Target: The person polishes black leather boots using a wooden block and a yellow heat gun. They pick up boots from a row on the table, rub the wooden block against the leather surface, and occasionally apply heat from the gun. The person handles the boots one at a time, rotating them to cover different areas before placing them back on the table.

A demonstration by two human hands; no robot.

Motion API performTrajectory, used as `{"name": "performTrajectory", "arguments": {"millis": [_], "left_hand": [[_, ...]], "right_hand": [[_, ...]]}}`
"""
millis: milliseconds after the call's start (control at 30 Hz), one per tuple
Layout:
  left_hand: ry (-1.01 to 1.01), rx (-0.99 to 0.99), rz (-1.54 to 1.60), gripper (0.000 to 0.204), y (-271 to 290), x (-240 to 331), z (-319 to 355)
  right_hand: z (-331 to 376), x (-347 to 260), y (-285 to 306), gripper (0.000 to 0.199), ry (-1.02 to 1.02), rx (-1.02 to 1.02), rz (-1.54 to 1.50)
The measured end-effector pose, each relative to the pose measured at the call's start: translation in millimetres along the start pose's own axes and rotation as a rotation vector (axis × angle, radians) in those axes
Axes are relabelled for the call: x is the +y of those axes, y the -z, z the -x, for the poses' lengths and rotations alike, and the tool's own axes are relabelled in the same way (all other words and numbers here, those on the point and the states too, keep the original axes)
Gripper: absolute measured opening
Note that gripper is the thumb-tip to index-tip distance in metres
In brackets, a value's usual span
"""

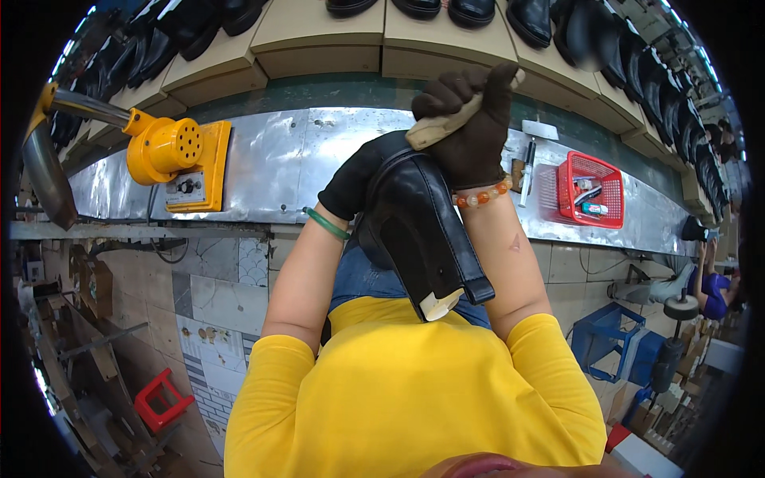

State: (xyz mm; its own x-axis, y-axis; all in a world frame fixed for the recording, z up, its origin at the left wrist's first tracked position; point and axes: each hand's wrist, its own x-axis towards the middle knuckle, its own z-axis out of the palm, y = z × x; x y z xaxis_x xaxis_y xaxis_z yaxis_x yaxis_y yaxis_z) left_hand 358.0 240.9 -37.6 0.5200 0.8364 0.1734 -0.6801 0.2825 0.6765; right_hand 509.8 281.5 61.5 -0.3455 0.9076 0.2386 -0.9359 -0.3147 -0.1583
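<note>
Black leather shoe [418, 215] lies between the forearms of a person in a yellow shirt [414, 382], at the near edge of the table, one end pointing back toward the chest; a cream-coloured piece [440, 304] shows at that end. The left hand [355, 179], in a black glove, is against the shoe's left side at the far end; its fingers are hidden, so how far they close cannot be told. The right hand [482, 135], in a dark brown glove, has its fingers curled around a tan tool [445, 127], whose blunt end comes down beside the shoe. A green bangle [327, 223] circles the left wrist, a beaded bracelet [482, 196] the right.

Small print on a tube [594, 209] in the red basket [614, 195] cannot be read, nor can the markings on the control panel [186, 190] of the yellow machine [165, 150].

Dull, scuffed metal covers the table [267, 151]. The machine stands to the left; to the right are the basket and, nearer the glove, a slim syringe-like tool [527, 174]. Beyond, cardboard boxes [319, 60] carry black shoes [470, 11] in a curving row. Behind the person, a red stool [163, 398] and a blue stool [610, 331] stand on the tiled floor [215, 283]; another person, in purple [715, 295], is at the far right.
</note>
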Motion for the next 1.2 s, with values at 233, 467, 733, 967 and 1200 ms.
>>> {"name": "performTrajectory", "arguments": {"millis": [233, 467, 733, 967, 1200], "left_hand": [[-0.416, -0.073, -1.584, 0.036, 12.6, -14.9, -7.9], [0.019, -0.176, 0.053, 0.067, -1.9, -46.1, -35.7], [0.116, -0.384, 0.217, 0.072, -11.6, -45.7, -37.1], [0.121, -0.327, 0.073, 0.073, -8.8, -37.6, -30.1], [0.170, -0.207, 0.134, 0.091, -14.3, -39.3, -24.9]], "right_hand": [[6.8, -14.9, 32.3, 0.034, 0.182, -0.160, 0.526], [27.3, -51.7, -19.7, 0.043, 0.092, 0.283, 0.552], [31.7, -57.3, -15.9, 0.042, 0.087, 0.258, 0.491], [32.0, -52.5, -10.1, 0.041, 0.032, 0.361, 0.105], [41.6, -62.5, 26.2, 0.034, 0.168, 0.290, -0.100]]}}
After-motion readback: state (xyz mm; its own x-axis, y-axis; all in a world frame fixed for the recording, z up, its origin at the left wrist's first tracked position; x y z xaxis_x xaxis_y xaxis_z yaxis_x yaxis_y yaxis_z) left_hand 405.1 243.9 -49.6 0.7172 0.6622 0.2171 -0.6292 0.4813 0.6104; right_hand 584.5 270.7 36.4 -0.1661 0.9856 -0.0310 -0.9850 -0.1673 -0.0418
